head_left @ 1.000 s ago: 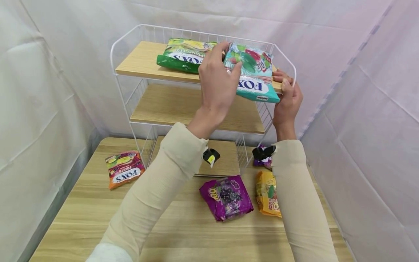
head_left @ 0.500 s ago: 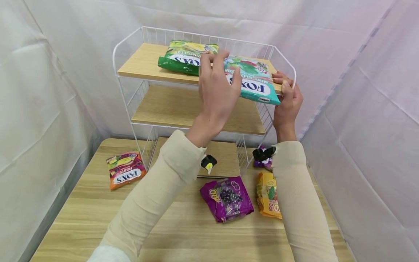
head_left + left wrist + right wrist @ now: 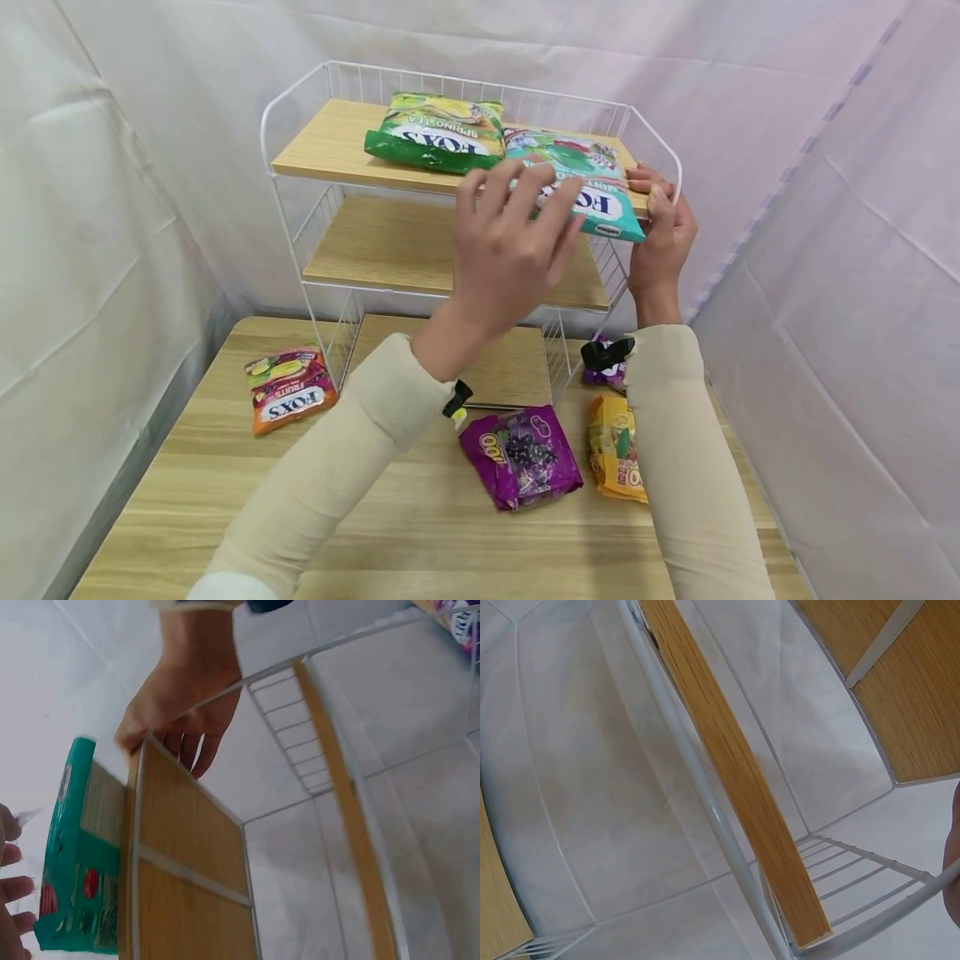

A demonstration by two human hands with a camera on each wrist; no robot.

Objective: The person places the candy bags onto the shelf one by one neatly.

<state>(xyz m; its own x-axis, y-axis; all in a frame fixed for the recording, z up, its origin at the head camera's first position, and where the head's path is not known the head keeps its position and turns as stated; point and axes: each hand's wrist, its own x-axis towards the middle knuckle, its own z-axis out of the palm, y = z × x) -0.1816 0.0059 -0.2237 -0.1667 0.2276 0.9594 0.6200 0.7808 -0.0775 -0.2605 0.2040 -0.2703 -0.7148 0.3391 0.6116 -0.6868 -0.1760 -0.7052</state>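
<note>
A teal Fox's candy bag (image 3: 581, 171) lies on the top shelf board (image 3: 322, 143), its lower end jutting past the front edge. My left hand (image 3: 510, 242) hovers in front of it with fingers spread and loosely bent, holding nothing. In the left wrist view its fingertips (image 3: 16, 889) stand apart from the teal bag (image 3: 75, 847). At the rack's front right corner my right hand (image 3: 662, 237) grips the shelf board, thumb on the front and fingers over the top. Beside the teal bag sits a green Fox's Spring Tea bag (image 3: 442, 133).
The white wire rack (image 3: 288, 225) has a middle board (image 3: 375, 242) and a bottom board (image 3: 510, 367). On the table (image 3: 420, 550) lie a red-orange Fox's bag (image 3: 292, 392), a purple grape candy bag (image 3: 525, 458), a yellow bag (image 3: 615, 450) and, partly hidden, another purple bag (image 3: 600, 367).
The teal bag has come down flat on the top shelf. My left hand has let it go and drawn back down toward me. My right hand keeps its grip at the corner.
</note>
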